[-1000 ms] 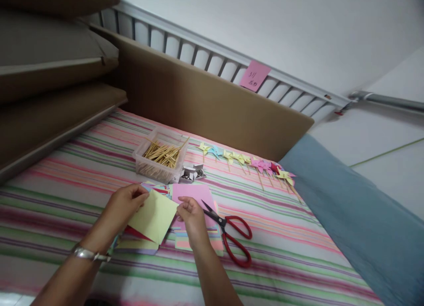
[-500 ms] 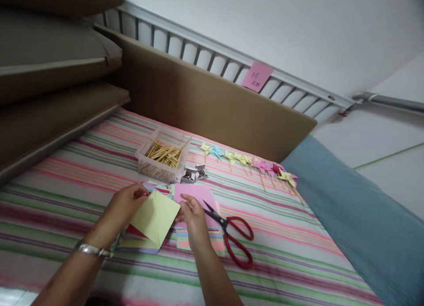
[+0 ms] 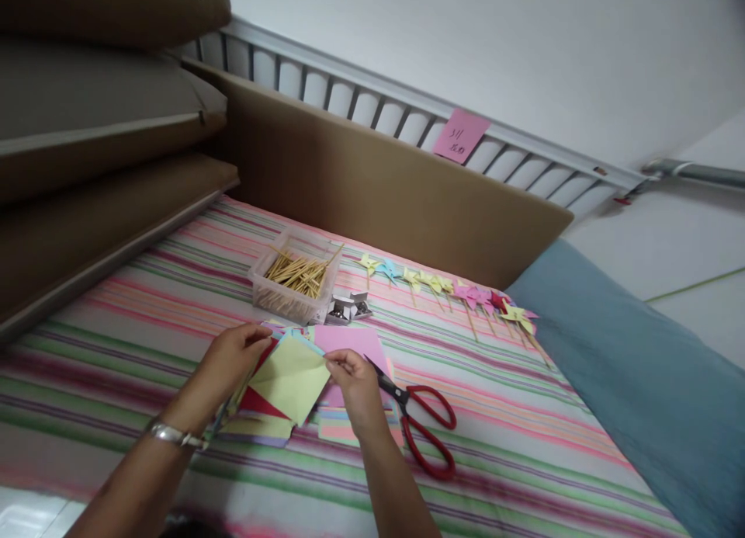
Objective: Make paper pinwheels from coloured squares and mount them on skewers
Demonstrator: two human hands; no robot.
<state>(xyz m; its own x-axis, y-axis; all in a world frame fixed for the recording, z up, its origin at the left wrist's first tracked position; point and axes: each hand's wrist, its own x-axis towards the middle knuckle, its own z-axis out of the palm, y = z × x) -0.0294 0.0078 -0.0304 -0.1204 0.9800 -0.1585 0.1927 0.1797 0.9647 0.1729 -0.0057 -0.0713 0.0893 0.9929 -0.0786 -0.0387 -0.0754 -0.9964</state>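
A pale yellow square paper sheet (image 3: 294,379) with crease lines lies tilted over other coloured paper. My right hand (image 3: 358,383) pinches its right corner between thumb and fingertips. At the upper left, my left hand (image 3: 236,359) is closed on the edges of coloured sheets, where a red sheet (image 3: 256,402) and a strip of blue show beside the yellow one. Its fingertips are partly hidden. Under and beyond my right hand lies a stack of squares topped by a pink sheet (image 3: 349,340). Scissors (image 3: 436,445) with red handles rest against that stack, blades slightly apart.
Behind the papers stands a clear plastic box (image 3: 279,301) of thin wooden sticks. Small open boxes (image 3: 349,309) with dark bits sit beside it. Several paper pinwheels (image 3: 474,297) on sticks lie along a brown board (image 3: 372,181). Striped cloth (image 3: 524,445) covers the surface.
The yellow sheet has slid and turned slightly right, uncovering more red and a blue edge. My right fingers, looser half a second ago, now pinch its corner. The whole view has shifted slightly.
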